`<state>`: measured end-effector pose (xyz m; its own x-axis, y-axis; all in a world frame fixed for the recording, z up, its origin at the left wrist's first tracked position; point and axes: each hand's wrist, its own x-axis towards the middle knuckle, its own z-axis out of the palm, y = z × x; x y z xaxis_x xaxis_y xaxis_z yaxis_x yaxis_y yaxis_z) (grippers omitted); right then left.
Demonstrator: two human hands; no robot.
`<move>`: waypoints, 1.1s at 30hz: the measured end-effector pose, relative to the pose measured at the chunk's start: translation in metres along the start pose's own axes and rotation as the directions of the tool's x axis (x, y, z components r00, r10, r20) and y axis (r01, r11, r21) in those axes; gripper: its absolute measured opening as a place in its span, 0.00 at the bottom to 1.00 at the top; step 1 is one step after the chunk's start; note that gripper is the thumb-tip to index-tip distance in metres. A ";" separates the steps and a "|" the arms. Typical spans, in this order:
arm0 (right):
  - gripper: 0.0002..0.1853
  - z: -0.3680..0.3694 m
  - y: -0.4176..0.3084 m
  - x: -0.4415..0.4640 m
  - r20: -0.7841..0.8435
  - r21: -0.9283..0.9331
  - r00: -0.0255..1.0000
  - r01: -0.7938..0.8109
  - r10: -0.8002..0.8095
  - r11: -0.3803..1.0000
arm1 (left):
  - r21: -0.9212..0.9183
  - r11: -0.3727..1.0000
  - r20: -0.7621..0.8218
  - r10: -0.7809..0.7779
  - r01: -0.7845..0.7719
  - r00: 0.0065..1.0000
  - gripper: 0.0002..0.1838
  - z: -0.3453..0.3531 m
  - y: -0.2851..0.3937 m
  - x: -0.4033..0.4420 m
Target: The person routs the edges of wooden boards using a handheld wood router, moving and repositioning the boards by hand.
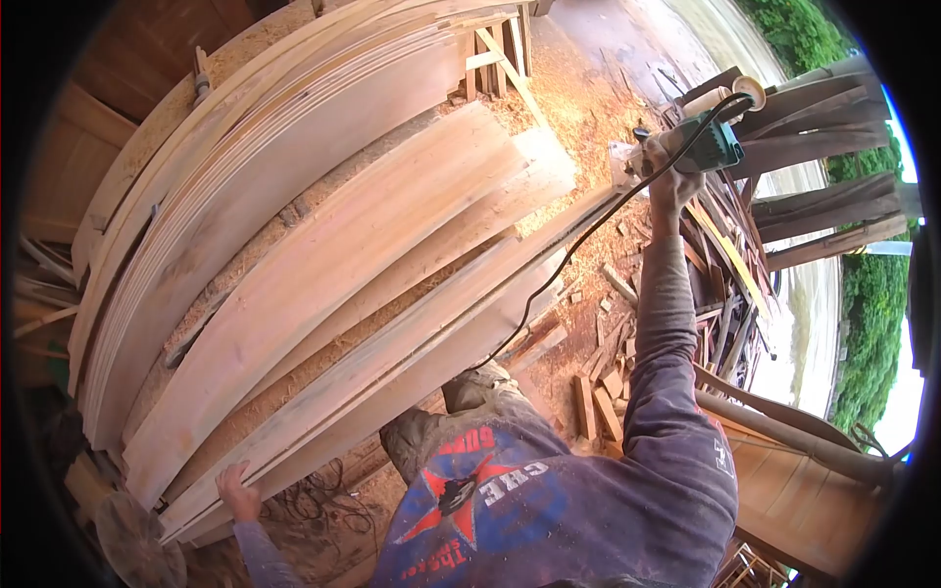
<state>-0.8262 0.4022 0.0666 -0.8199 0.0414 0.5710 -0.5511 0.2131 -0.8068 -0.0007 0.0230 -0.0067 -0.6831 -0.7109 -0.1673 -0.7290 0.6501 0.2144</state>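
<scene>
My right hand (670, 182), arm stretched far forward, is closed around the handle of a green electric planer (714, 145). The tool is at the far end of a long wooden board (431, 309); whether its sole touches the wood I cannot tell. A black power cord (561, 267) trails from the planer back past my legs. At the near end of the board, my left hand (238, 493) grips the edge with its fingers over the top. A second wide plank (343, 284) lies to the left of this board.
A stack of pale planks (265, 162) leans along the left. Wood shavings (564, 88) cover the ground ahead. Offcuts (610, 397) and a scrap pile (723, 265) lie to the right. Tangled cables (328, 505) are on the floor near my left arm. A round fan guard (140, 541) stands at lower left.
</scene>
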 end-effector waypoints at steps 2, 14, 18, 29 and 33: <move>0.15 0.000 0.002 0.001 0.029 0.050 0.999 0.025 -0.027 0.998 | 0.004 0.999 0.006 -0.041 0.041 0.999 0.19 0.000 0.001 0.001; 0.14 -0.007 -0.001 -0.001 0.064 0.009 0.998 0.006 -0.007 1.000 | -0.011 1.000 -0.030 -0.011 0.011 0.999 0.19 0.004 -0.005 0.001; 0.14 -0.005 -0.008 -0.004 0.054 -0.053 0.998 0.047 -0.044 0.997 | -0.047 0.999 -0.030 0.005 -0.006 1.000 0.19 0.001 -0.002 0.003; 0.11 0.006 -0.033 -0.040 0.089 0.086 0.995 0.032 -0.039 0.996 | -0.027 0.999 -0.034 0.016 -0.017 0.999 0.20 0.002 -0.006 0.002; 0.11 0.014 -0.051 -0.057 0.119 0.149 0.993 -0.023 0.005 0.989 | -0.024 0.999 -0.010 -0.034 0.034 0.999 0.20 0.002 -0.007 0.003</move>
<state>-0.7529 0.3755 0.0732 -0.8351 -0.0738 0.5451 -0.5494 0.0647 -0.8330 0.0022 0.0166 -0.0108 -0.6573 -0.7354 -0.1649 -0.7505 0.6188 0.2319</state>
